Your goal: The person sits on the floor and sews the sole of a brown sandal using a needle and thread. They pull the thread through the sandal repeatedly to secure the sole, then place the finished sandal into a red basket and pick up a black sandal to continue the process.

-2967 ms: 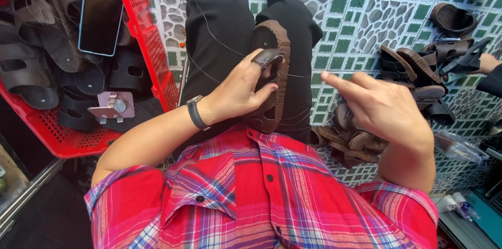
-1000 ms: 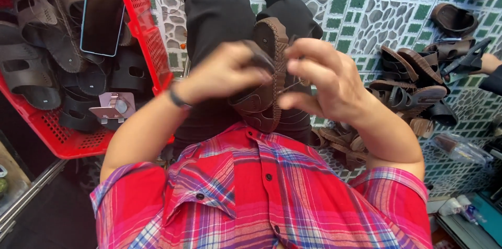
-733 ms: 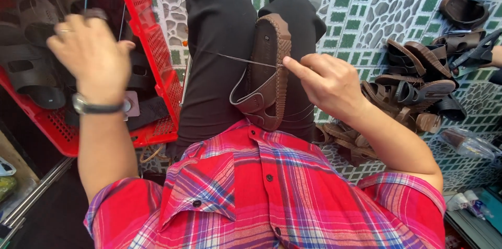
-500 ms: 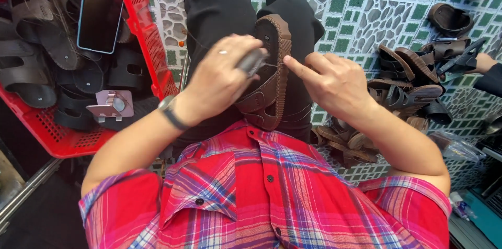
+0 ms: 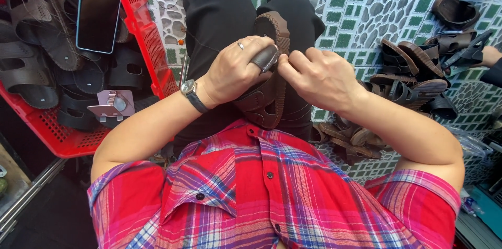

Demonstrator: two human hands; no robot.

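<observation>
We see the left hand (image 5: 235,68) and right hand (image 5: 319,79) meeting on the brown sandal (image 5: 272,79) in the lap, fingers pinching its edge; the sandal's middle is hidden behind both hands.

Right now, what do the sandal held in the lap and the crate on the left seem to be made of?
Sandal: probably leather or a leather look-alike, matte dark brown, with a ridged edge along the sole. Crate: moulded plastic, glossy red, with an open lattice wall. Both hands, left hand and right hand, pinch at the sandal's edge.
</observation>
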